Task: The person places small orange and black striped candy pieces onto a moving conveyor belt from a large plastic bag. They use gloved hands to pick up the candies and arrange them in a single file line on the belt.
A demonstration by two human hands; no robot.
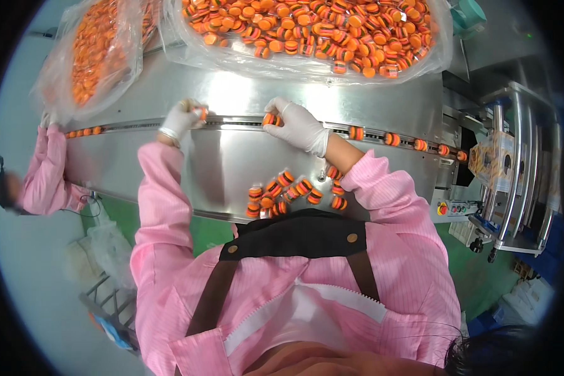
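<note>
My gloved left hand [179, 120] is closed on a small orange burger-shaped candy [200, 113] just above the conveyor channel [232, 121]. Farther right, my gloved right hand [299, 129] pinches another banded candy [271, 119], in orange, red, green and black, at the same channel. To the right of that hand, several candies sit spaced out in the channel, among them one candy [356, 133] nearest the wrist. A loose group of candies [284, 178] lies on the steel table close to my apron, partly under my right forearm.
A large clear plastic bag [169, 47] full of candies lies open at the table's far side. Another filled bag [116, 81] lies far left, near a co-worker in pink [47, 166]. At right stands a machine with rollers and film [495, 160] and a button panel [457, 208].
</note>
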